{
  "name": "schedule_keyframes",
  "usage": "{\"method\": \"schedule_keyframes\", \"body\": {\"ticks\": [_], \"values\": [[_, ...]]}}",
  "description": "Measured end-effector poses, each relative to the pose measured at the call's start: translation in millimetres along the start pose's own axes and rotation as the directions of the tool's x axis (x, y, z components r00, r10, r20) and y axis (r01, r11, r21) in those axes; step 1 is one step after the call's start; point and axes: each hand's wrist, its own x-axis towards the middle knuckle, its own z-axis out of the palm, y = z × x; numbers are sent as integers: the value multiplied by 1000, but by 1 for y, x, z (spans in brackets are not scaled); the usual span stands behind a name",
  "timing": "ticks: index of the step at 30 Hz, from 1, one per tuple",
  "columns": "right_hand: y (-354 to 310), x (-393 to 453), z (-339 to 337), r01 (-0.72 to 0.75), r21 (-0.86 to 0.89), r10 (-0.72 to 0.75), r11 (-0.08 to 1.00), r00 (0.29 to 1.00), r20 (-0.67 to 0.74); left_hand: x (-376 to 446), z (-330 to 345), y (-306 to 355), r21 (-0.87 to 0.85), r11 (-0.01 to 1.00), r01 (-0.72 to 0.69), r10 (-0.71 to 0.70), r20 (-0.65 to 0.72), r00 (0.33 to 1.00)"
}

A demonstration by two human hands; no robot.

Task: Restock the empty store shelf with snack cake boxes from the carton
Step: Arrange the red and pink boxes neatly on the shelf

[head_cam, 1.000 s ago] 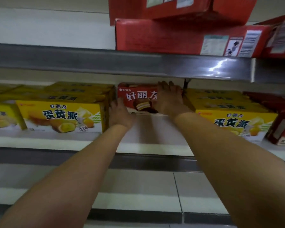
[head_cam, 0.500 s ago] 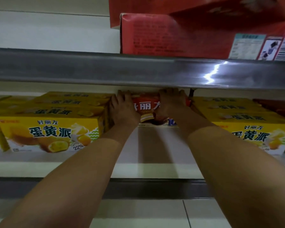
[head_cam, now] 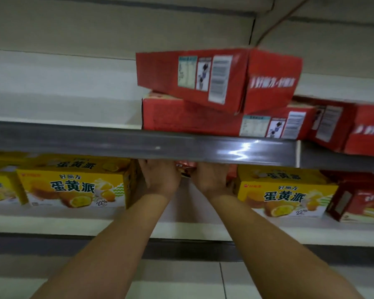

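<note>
Head view: since a second ago the red box (head_cam: 185, 167) has gone deeper into the gap between the yellow boxes (head_cam: 73, 182), toward the shelf's (head_cam: 181, 225) back edge. The left hand (head_cam: 160, 180) and right hand (head_cam: 212, 180) seem to press it flat-fingered, fingertips hidden; this box is nearly seated.

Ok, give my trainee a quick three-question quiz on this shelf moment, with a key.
1. True or false: the red box between the hands sits on the upper shelf.
2. Which boxes flank the gap: A) yellow boxes B) blue boxes C) cans?
3. Fill in: the top red box on the upper shelf lies ____ across the one beneath.

Key: 1 false; 2 A; 3 askew. The left hand and right hand are both on the box.
</note>
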Motion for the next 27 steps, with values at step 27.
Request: {"method": "schedule_keyframes", "body": {"ticks": [27], "values": [[-60,-143,-201,-125,390,-104,912,850,516,-160,-182,9,-914,-21,405,-710,299,637]]}}
